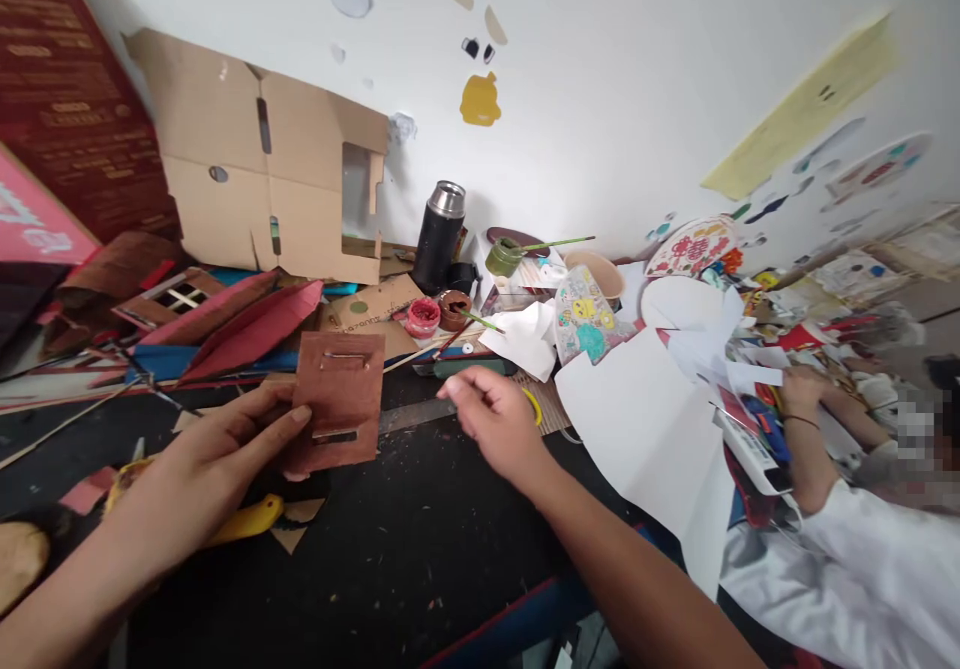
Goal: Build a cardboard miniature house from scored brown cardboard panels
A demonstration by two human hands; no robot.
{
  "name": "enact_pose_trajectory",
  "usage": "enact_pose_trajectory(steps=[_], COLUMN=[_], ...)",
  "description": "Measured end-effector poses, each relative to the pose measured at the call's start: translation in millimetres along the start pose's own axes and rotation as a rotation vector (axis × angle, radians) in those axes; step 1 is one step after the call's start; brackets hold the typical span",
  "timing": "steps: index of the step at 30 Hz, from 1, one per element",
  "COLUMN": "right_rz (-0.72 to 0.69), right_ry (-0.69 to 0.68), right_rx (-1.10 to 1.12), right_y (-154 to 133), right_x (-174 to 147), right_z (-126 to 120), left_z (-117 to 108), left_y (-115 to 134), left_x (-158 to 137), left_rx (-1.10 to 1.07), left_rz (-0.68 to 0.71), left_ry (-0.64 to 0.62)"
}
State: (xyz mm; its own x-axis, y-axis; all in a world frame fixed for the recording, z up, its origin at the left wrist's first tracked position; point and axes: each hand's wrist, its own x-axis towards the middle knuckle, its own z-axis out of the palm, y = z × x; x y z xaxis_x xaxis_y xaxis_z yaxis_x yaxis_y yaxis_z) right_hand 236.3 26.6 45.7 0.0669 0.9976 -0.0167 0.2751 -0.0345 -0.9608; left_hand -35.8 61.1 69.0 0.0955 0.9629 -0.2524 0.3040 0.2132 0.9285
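My left hand (232, 439) grips a brown-painted cardboard piece (341, 409) by its left edge, thumb in front. The piece is roughly rectangular, with two narrow slots cut through it, and is held up above the black tabletop. To its right, my right hand (495, 419) hovers with thumb and fingers pinched together; whether anything small is between them I cannot make out. Behind and below the fingers lie a clear ruler (420, 413) and the yellow handle of scissors (533, 404). Under my left wrist is a yellow-handled tool (251, 520), partly hidden.
A cut cardboard panel (217, 119) leans on the wall beside a black thermos (439, 239). Paint jars, red (422, 318) and brown (454, 310), stand behind my hands. White paper sheets (645, 419) spread rightward. Another person's arm (810, 439) reaches in at the right.
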Motion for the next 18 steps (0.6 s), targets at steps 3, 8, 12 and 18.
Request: enact_pose_trajectory(steps=[3,8,12,18], right_rz=[-0.017,-0.073,0.027,0.136], right_ry=[0.161,0.347,0.323,0.268], right_rx=[-0.114,-0.626,-1.187,-1.426], right_y=[-4.8,-12.4,-18.9,-20.3], right_x=[17.9,59.8,88.4,120.9], right_z=[-42.5,-99.5,-122.3,-130.6], left_z=[-2.4,-4.3,-6.6,-11.0], left_y=[-4.3,-6.2,-16.5,-40.7], left_x=[3.1,6.6,11.1,18.9], left_rx=[0.086,0.111,0.14,0.046], left_rz=[0.047,0.088,0.077,0.041], left_ry=[-0.061,-0.059,-0.049,-0.126])
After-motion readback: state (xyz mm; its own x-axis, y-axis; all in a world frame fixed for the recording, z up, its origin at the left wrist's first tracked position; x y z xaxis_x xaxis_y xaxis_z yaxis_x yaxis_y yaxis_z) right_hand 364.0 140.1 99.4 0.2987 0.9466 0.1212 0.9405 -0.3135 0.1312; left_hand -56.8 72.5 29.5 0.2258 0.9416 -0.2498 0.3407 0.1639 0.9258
